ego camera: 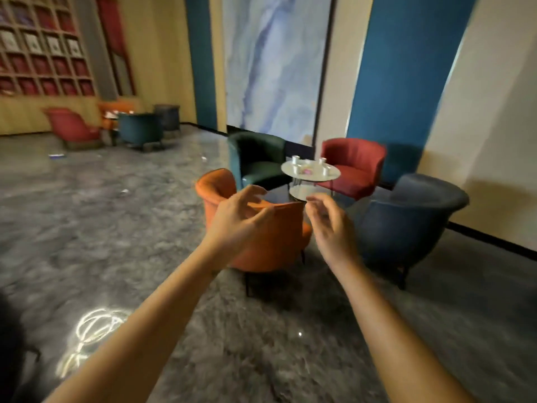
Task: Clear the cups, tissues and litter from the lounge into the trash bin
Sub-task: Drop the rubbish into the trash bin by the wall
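Your left hand: your left hand (238, 219) is raised in front of you with bare forearm outstretched, fingers spread and curled loosely, holding nothing and touching nothing.
Your right hand: your right hand (329, 228) is raised beside it, fingers half curled and apart, palm turned inward, also empty; the fingertips are blurred.
Floor: a glossy grey marbled floor (116, 242) lies below your arms, with a bright ring-shaped light reflection near your left forearm.
Orange armchair: an orange armchair (270, 245) stands straight ahead, its back toward you, partly covered in view by both hands.
Blue armchair: a dark blue armchair (412, 219) stands to the right of the orange one.
Table: a small round white table (310, 173) with a lower shelf stands beyond the orange armchair, well apart from both hands.
Cups: several small white cups (295, 160) stand on the tabletop, around a small pinkish item in the middle that is too blurred to identify.
Far chairs: a green armchair (258, 161) and a red armchair (354, 167) sit behind the table.
Floor litter: small pale scraps (56, 155) lie on the floor far to the left.
Background: another group of chairs (116, 126) stands against the far left wall.
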Demonstrator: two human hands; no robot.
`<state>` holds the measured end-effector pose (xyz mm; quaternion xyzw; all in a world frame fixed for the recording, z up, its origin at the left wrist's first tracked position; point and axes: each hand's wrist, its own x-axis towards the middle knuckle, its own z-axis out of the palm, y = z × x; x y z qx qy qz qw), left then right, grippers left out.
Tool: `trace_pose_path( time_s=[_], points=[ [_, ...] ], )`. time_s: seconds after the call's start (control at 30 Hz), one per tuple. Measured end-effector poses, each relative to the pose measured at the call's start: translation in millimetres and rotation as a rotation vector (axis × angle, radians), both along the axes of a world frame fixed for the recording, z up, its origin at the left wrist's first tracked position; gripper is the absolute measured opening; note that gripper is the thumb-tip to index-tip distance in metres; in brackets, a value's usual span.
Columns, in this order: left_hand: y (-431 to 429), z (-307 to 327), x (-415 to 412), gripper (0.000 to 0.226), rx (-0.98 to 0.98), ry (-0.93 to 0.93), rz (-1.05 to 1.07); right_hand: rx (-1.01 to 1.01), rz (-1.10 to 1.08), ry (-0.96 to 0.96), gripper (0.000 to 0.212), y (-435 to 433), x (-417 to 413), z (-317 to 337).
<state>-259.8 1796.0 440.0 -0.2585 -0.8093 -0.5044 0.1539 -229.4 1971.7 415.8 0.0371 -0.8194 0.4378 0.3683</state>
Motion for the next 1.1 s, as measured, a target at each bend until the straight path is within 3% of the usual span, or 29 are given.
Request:
trace_pose_path(
  time_s=[0.23,0.47,0.83,1.1],
  points=[
    [-193.7,7.4,-71.6,0.025,0.026,-0.032,0.335,-0.047,0.341,-0.024,0.029,-191.3,-132.0,15.8],
    [-334.7,3.2,-143.1,0.021,0.038,-0.043,0.610,-0.038,0.608,-0.071,0.026,-333.5,-245.2,6.0],
    [-460.2,-33.1,-376.7,0.021,-0.025,-0.082,0.841,0.148,0.727,-0.158,0.049,-449.9,-512.4,-27.2],
    [-555.5,-84.8,-536.6,0.033,-0.217,-0.245,0.951,0.339,0.802,-0.269,0.044,-545.5,-700.2,-65.9]
  ],
)
